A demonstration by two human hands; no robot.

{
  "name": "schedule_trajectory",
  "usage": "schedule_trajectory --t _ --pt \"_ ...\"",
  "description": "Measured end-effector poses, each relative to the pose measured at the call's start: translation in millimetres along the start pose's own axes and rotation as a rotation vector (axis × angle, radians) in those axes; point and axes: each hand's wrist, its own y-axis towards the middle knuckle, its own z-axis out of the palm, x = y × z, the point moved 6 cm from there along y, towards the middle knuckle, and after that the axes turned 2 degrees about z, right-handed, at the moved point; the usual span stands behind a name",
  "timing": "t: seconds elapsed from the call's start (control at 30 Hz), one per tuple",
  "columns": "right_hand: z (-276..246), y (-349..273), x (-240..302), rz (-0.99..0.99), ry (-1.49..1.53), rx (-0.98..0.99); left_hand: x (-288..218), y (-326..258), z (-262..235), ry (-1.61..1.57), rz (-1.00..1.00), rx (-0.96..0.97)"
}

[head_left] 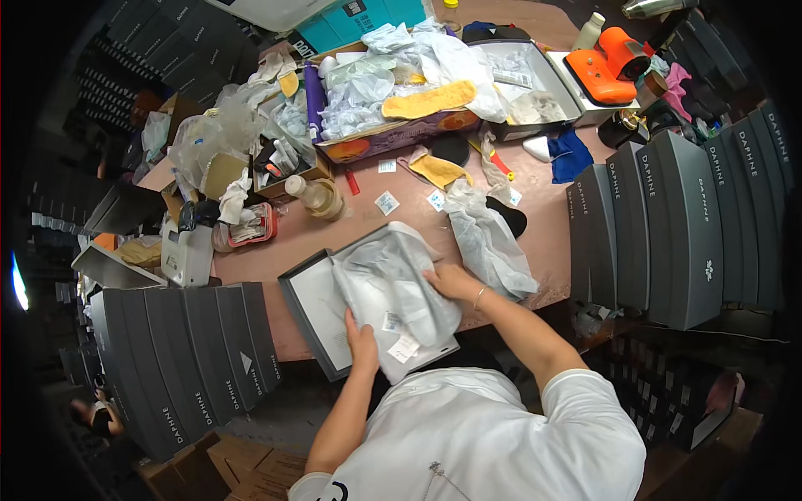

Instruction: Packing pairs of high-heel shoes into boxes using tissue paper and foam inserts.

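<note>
Head view: a pinkish bench (547, 213) curves across the middle of a dim room, with an open dark-grey shoebox (317, 309), white inside, at its near edge. Translucent wrapping (380, 275) lies bunched over the box's right part, with white paper tags on its lower end. The left hand (362, 344) has its fingers closed on the wrapping's near-left side; the right hand (454, 282) rests its fingers on the wrapping's right side, and whether they pinch it I cannot tell. Another pale wrapped bundle (484, 238) lies just right of that hand. Farther back stand a bottle (317, 199), a red basket (255, 227), a purple carton (401, 136) heaped with crumpled wrapping and an orange device (601, 71). Rows of dark-grey shoeboxes flank the worker on the left (180, 359) and right (681, 234). Brown cardboard cartons (251, 463) sit low at left; beyond them, another person (104, 415) shows small at the rim.
</note>
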Motion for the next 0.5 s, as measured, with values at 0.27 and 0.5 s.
schedule_trajectory --t 0.27,0.5 --pt "-114 97 44 -0.122 -0.671 -0.338 -14 36 8 0.220 0.052 0.080" --pt "-120 102 34 -0.140 -0.644 -0.377 -114 -24 7 0.603 0.530 0.136"
